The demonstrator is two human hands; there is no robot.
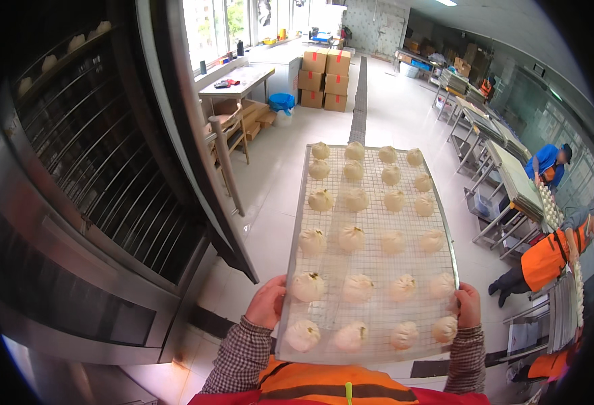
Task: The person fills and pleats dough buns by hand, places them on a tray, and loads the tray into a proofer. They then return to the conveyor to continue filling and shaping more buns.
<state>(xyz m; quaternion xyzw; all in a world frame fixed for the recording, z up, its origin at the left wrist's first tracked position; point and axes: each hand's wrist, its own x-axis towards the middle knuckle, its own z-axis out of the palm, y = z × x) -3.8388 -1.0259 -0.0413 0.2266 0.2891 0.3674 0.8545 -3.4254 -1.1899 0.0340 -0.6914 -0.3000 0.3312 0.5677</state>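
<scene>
Between my two hands a wire mesh tray (371, 260) is held out in front of my body. Rows of pale pleated steamed buns (358, 287) sit on it, spaced apart; some show a dark spot of filling at the top. My left hand (267, 302) grips the near left edge, with its fingers partly hidden under the rim. On the near right edge, my right hand (468, 305) is closed around the frame. To the left stands a tall steel cabinet (94, 270) with wire racks inside, its door (189, 135) swung open. A few buns (76, 43) lie on its upper rack.
Co-workers in orange (547, 260) and blue (547, 162) stand by a row of work tables (513, 179) on the right. Stacked cardboard boxes (325, 79), a blue-lined bin (282, 102) and a white table (237, 79) are farther back. A floor drain grate (360, 101) runs ahead.
</scene>
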